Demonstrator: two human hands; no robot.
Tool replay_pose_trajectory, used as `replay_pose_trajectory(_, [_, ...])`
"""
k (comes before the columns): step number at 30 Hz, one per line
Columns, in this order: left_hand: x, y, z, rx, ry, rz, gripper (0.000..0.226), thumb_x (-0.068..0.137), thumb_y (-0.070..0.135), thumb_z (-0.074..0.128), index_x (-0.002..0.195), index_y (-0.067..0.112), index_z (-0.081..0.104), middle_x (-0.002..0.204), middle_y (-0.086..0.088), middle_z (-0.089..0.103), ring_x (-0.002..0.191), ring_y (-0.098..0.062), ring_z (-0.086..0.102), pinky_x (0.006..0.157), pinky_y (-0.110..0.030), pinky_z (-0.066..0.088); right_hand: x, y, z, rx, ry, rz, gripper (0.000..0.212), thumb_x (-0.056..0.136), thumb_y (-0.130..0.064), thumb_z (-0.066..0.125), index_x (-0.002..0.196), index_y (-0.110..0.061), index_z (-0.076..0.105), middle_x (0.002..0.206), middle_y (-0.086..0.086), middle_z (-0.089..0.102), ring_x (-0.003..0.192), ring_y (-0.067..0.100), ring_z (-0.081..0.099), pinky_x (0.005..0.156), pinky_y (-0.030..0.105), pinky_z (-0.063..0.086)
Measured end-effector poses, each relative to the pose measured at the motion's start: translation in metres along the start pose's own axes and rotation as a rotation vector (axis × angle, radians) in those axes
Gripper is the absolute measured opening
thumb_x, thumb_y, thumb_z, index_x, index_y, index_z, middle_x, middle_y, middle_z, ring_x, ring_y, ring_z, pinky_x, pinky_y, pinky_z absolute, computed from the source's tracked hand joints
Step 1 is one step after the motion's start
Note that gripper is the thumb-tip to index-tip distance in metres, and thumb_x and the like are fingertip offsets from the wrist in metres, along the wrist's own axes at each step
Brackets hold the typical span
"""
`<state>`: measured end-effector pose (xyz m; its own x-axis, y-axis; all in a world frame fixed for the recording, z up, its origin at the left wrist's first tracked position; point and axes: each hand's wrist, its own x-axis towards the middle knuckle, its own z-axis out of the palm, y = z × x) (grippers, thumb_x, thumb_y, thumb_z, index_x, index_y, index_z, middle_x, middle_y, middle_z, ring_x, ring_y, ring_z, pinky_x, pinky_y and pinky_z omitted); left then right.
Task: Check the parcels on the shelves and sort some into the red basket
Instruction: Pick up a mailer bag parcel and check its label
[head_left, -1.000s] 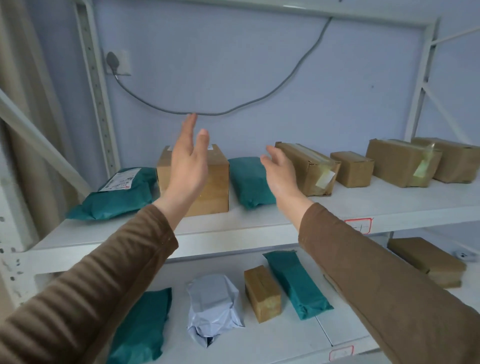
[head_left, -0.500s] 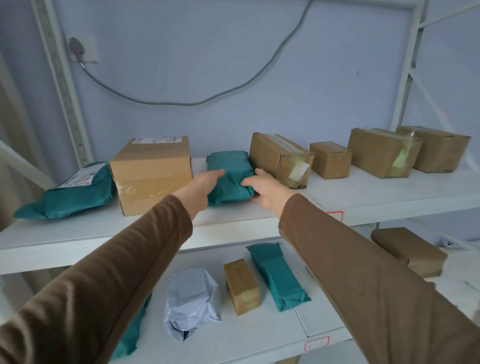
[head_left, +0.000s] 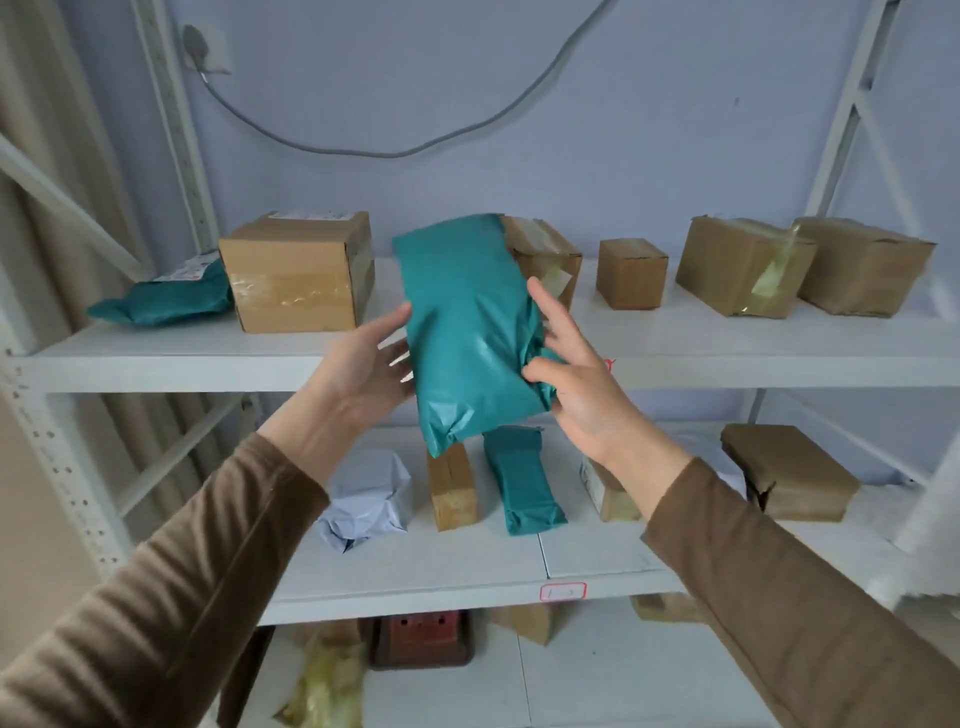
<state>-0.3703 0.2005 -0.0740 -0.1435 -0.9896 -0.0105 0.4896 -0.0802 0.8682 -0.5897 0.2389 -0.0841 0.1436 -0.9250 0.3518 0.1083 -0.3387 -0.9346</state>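
A teal plastic-wrapped parcel (head_left: 465, 327) is held upright in the air in front of the upper shelf (head_left: 156, 358). My left hand (head_left: 358, 369) supports its left edge, fingers behind it. On the parcel's right side my right hand (head_left: 576, 379) grips the crumpled wrapping, thumb in front. A red basket-like object (head_left: 423, 636) shows low down under the middle shelf, partly hidden.
The upper shelf carries a teal bag (head_left: 161, 299) with a label and several cardboard boxes (head_left: 298, 275). On the middle shelf (head_left: 467, 577) lie a grey bag (head_left: 369, 499), a small box (head_left: 451, 488), a teal parcel (head_left: 524, 483) and more boxes (head_left: 789, 470).
Both hands reached to the teal parcel on the upper shelf, took hold of it, and lifted it off the shelf toward me, turned upright.
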Motion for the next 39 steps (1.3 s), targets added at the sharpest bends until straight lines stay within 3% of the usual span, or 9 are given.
replay_pose_trajectory(10, [-0.115, -0.112, 0.030, 0.195, -0.065, -0.027, 0.043, 0.085, 0.019, 0.072, 0.127, 0.010, 0.069, 0.126, -0.007, 0.076, 0.113, -0.023, 0.074, 0.103, -0.038, 0.054, -0.164, 0.053, -0.066, -0.220, -0.158, 0.026, 0.091, 0.093, 0.017, 0.049, 0.149, -0.053, 0.039, 0.149, -0.035, 0.046, 0.139, -0.006, 0.045, 0.107, 0.016, 0.043])
replay_pose_trajectory(14, [-0.138, -0.155, 0.034, 0.198, -0.018, -0.003, 0.052, 0.082, 0.012, 0.080, 0.132, 0.008, 0.064, 0.124, -0.006, 0.077, 0.115, -0.026, 0.074, 0.097, -0.036, 0.060, -0.193, 0.076, -0.071, -0.434, -0.078, -0.073, 0.068, 0.091, -0.014, 0.059, 0.149, -0.046, 0.044, 0.163, -0.025, 0.027, 0.152, 0.000, 0.023, 0.121, 0.026, 0.025])
replay_pose_trajectory(18, [-0.147, -0.184, 0.044, 0.316, 0.044, 0.085, 0.045, 0.092, 0.010, 0.076, 0.134, 0.014, 0.061, 0.123, -0.005, 0.077, 0.114, -0.027, 0.074, 0.093, -0.038, 0.059, -0.198, 0.080, -0.051, -0.709, 0.120, -0.285, 0.053, 0.096, -0.042, 0.055, 0.147, -0.028, 0.052, 0.161, -0.011, 0.036, 0.149, 0.008, 0.028, 0.120, 0.021, 0.022])
replay_pose_trajectory(24, [-0.144, -0.206, 0.062, 1.022, 0.118, 0.597, 0.069, 0.084, 0.041, 0.071, 0.147, 0.025, 0.048, 0.143, 0.008, 0.047, 0.138, -0.017, 0.044, 0.116, -0.040, 0.042, -0.185, 0.077, -0.042, -0.188, -0.069, -0.008, 0.076, 0.093, -0.053, 0.061, 0.160, -0.033, 0.030, 0.161, -0.016, 0.039, 0.149, 0.002, 0.035, 0.123, 0.040, 0.033])
replay_pose_trajectory(28, [-0.154, -0.209, 0.077, 1.264, -0.055, 0.480, 0.121, 0.079, 0.048, 0.084, 0.168, 0.027, 0.005, 0.171, 0.009, 0.002, 0.157, -0.011, 0.006, 0.124, -0.031, 0.017, -0.169, 0.068, -0.057, 0.018, 0.035, 0.131, 0.068, 0.087, -0.042, 0.073, 0.147, -0.030, 0.045, 0.140, -0.006, 0.064, 0.127, 0.013, 0.063, 0.111, 0.044, 0.049])
replay_pose_trajectory(30, [-0.157, -0.205, 0.081, 1.161, -0.157, 0.415, 0.113, 0.082, 0.042, 0.084, 0.166, 0.035, 0.010, 0.169, 0.017, 0.005, 0.156, -0.011, 0.014, 0.125, -0.031, 0.025, -0.167, 0.069, -0.068, 0.074, 0.069, 0.227, 0.061, 0.087, -0.040, 0.076, 0.142, -0.030, 0.054, 0.134, -0.003, 0.069, 0.123, 0.021, 0.067, 0.108, 0.048, 0.051])
replay_pose_trajectory(33, [-0.150, -0.187, 0.079, 0.832, -0.087, 0.442, 0.075, 0.089, 0.023, 0.081, 0.153, 0.039, 0.046, 0.146, 0.009, 0.045, 0.122, -0.013, 0.056, 0.103, -0.043, 0.055, -0.166, 0.071, -0.087, 0.336, 0.119, 0.409, 0.047, 0.090, -0.037, 0.071, 0.133, -0.020, 0.067, 0.127, 0.013, 0.073, 0.119, 0.038, 0.067, 0.104, 0.053, 0.052])
replay_pose_trajectory(36, [-0.132, -0.173, 0.068, 0.715, 0.089, 0.393, 0.059, 0.085, 0.028, 0.085, 0.138, 0.036, 0.061, 0.124, 0.005, 0.059, 0.110, -0.022, 0.062, 0.101, -0.045, 0.056, -0.168, 0.069, -0.096, 0.454, 0.153, 0.513, 0.047, 0.094, -0.047, 0.062, 0.130, -0.019, 0.071, 0.125, 0.014, 0.074, 0.110, 0.033, 0.071, 0.096, 0.046, 0.057])
replay_pose_trajectory(39, [-0.125, -0.175, 0.064, 0.433, -0.118, 0.144, 0.069, 0.078, 0.036, 0.088, 0.141, 0.027, 0.059, 0.132, -0.005, 0.068, 0.115, -0.017, 0.070, 0.094, -0.032, 0.059, -0.169, 0.069, -0.098, 0.533, 0.170, 0.490, 0.045, 0.099, -0.046, 0.055, 0.130, -0.017, 0.070, 0.118, 0.013, 0.076, 0.099, 0.028, 0.075, 0.086, 0.040, 0.061])
